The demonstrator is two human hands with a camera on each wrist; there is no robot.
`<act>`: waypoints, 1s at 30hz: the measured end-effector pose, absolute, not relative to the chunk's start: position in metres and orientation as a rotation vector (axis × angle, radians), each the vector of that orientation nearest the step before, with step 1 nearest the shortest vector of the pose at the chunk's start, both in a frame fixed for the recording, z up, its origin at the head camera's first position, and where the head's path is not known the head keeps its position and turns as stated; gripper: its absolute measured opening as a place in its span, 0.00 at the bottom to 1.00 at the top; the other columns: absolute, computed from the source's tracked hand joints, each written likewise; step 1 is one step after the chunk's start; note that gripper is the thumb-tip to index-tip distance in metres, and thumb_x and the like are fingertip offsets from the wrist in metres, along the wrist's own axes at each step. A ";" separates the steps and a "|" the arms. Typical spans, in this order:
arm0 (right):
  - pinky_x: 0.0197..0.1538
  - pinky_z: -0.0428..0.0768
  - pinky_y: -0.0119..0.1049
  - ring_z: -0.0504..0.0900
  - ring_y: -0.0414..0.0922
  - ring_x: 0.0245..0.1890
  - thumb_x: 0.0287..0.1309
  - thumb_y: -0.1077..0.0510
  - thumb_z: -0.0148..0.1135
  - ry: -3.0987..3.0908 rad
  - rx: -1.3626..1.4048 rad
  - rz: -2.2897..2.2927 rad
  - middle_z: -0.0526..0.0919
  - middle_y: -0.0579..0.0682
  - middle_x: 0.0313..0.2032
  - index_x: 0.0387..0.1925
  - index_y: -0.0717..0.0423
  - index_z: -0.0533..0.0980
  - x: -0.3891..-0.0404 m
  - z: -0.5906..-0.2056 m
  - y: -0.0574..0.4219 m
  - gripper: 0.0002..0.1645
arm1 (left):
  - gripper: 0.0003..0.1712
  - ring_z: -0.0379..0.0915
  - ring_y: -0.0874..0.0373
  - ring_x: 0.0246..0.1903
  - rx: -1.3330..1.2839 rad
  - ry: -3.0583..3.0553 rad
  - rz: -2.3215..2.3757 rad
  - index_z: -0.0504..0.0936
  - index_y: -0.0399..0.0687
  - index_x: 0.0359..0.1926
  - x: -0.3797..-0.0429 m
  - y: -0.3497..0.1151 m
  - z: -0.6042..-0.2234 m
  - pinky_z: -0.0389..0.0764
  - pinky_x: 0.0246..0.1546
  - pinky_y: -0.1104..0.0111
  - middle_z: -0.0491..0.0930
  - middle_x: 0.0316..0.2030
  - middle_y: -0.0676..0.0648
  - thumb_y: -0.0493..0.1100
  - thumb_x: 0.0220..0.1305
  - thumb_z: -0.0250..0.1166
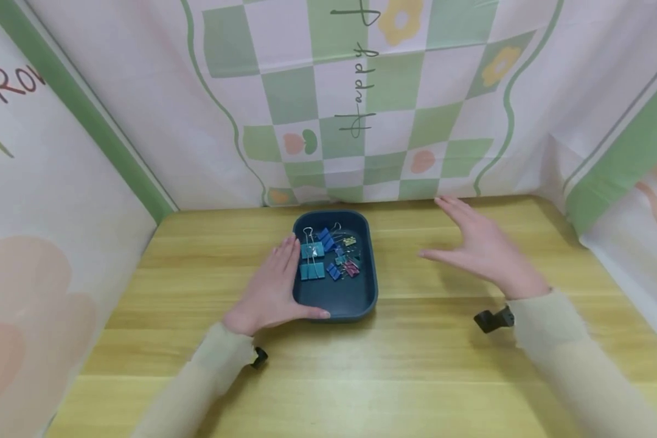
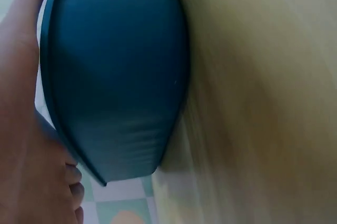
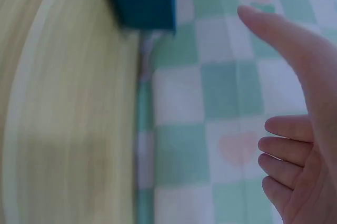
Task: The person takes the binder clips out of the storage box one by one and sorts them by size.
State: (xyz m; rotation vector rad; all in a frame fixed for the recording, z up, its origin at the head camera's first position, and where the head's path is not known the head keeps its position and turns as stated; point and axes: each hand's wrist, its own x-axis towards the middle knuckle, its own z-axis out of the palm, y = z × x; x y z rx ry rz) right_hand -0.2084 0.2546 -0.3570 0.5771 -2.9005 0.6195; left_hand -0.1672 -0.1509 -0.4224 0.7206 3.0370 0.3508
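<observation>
A dark blue rectangular tray [image 1: 336, 301] stands on the wooden table. In it lie two large teal binder clips [image 1: 312, 272] along the left side. Smaller ones lie beside them: a blue binder clip [image 1: 326, 240], a yellow binder clip [image 1: 349, 241] and a pink binder clip [image 1: 351, 268], among others. My left hand [image 1: 268, 292] touches the tray's left rim with straight fingers, its thumb stretched along the near rim. The left wrist view shows the tray's outer wall [image 2: 116, 71] close up. Well to the right, my right hand [image 1: 484, 252] hovers with thumb and fingers spread, holding nothing.
The wooden table [image 1: 394, 377] extends around the tray. A green-and-white checked cloth [image 1: 339, 91] hangs directly behind its far edge. Printed cloth panels, such as the left panel [image 1: 44, 201], flank the table on both sides. Each wrist wears a small black device [image 1: 494, 319].
</observation>
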 end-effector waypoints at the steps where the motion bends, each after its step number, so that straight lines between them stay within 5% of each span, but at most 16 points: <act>1: 0.68 0.58 0.70 0.56 0.66 0.73 0.49 0.26 0.73 -2.890 0.593 0.648 0.53 0.55 0.78 0.80 0.53 0.54 -0.208 -0.355 0.248 0.68 | 0.87 0.24 0.52 0.78 0.713 3.031 0.360 0.37 0.38 0.80 -0.166 -0.149 -0.422 0.37 0.76 0.59 0.30 0.80 0.41 0.95 0.37 0.50; 19: 0.65 0.74 0.52 0.75 0.55 0.64 0.42 0.35 0.82 -2.776 1.076 0.851 0.76 0.56 0.66 0.70 0.58 0.72 -0.227 -0.359 0.116 0.57 | 0.90 0.27 0.49 0.78 0.666 3.017 0.379 0.37 0.36 0.80 -0.168 -0.147 -0.419 0.38 0.76 0.59 0.34 0.80 0.37 0.96 0.33 0.50; 23: 0.62 0.77 0.48 0.88 0.44 0.37 0.46 0.40 0.82 -2.883 1.091 0.925 0.87 0.54 0.50 0.69 0.59 0.72 -0.236 -0.365 0.095 0.53 | 0.90 0.29 0.48 0.78 0.667 3.028 0.396 0.39 0.34 0.80 -0.171 -0.149 -0.421 0.39 0.76 0.59 0.36 0.80 0.37 0.96 0.33 0.51; 26: 0.60 0.78 0.46 0.88 0.42 0.33 0.47 0.41 0.82 -2.914 1.075 0.958 0.88 0.54 0.47 0.67 0.59 0.75 -0.244 -0.366 0.084 0.49 | 0.90 0.29 0.49 0.78 0.665 3.025 0.400 0.38 0.34 0.80 -0.172 -0.150 -0.422 0.39 0.76 0.59 0.37 0.80 0.37 0.96 0.33 0.52; 30: 0.59 0.79 0.46 0.82 0.51 0.56 0.47 0.42 0.82 -2.899 1.066 0.966 0.82 0.55 0.59 0.63 0.59 0.79 -0.258 -0.364 0.072 0.45 | 0.89 0.28 0.50 0.78 0.661 3.020 0.397 0.37 0.35 0.80 -0.172 -0.150 -0.423 0.38 0.76 0.60 0.37 0.80 0.37 0.96 0.34 0.51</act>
